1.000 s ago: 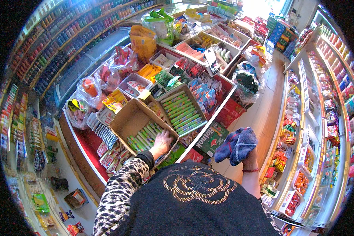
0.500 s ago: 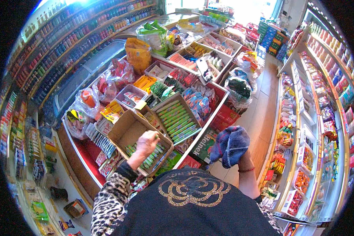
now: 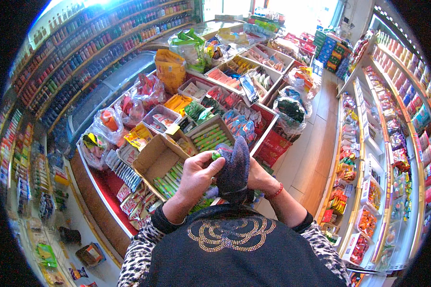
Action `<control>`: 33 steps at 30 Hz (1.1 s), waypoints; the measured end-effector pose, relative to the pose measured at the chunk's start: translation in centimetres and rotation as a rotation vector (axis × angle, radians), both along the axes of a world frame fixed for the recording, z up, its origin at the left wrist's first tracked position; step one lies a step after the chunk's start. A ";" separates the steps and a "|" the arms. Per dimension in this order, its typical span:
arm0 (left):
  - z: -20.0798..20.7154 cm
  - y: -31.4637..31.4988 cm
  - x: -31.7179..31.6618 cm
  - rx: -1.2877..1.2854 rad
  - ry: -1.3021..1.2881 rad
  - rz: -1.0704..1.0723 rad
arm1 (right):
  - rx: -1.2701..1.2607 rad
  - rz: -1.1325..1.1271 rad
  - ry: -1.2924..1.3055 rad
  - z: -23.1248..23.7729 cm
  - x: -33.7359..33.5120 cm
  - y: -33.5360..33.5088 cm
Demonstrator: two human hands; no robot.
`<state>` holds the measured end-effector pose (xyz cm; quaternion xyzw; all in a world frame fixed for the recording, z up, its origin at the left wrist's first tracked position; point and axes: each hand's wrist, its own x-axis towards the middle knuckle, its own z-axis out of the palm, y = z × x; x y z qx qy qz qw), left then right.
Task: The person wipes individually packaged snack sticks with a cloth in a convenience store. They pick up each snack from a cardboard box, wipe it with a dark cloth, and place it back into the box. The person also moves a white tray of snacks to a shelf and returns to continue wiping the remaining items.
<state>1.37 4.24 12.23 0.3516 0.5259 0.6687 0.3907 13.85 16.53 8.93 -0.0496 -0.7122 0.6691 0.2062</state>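
Note:
My left hand [image 3: 196, 176] pinches a thin green-wrapped stick; only its green end [image 3: 216, 155] shows past my fingers. Against it is a dark blue cloth [image 3: 233, 170], bunched in my right hand [image 3: 262, 176], which is partly hidden behind the cloth. Below my left hand stands an open cardboard box [image 3: 153, 160], part bare inside, part filled with several green-wrapped sticks [image 3: 166, 184]. Just beyond, a second box holds rows of similar green sticks [image 3: 210, 136], its near side covered by the cloth and my hand.
Around the boxes, the display counter carries yellow packets [image 3: 139, 136], a clear tub [image 3: 161, 118], plastic bags [image 3: 109, 123] and a phone-like slab [image 3: 249, 88]. Snack shelves [image 3: 368, 182] line the right, past a wooden floor strip [image 3: 311, 148]. Bottle shelves [image 3: 96, 43] rise at left.
My left hand has come up out of the cardboard box with a green stick. My right hand has brought the blue cloth leftward from beside the counter, and the two now meet.

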 end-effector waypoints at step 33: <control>-7.4 1.8 2.5 -0.074 0.880 -0.086 | -0.304 -0.548 0.217 -4.6 0.2 2.2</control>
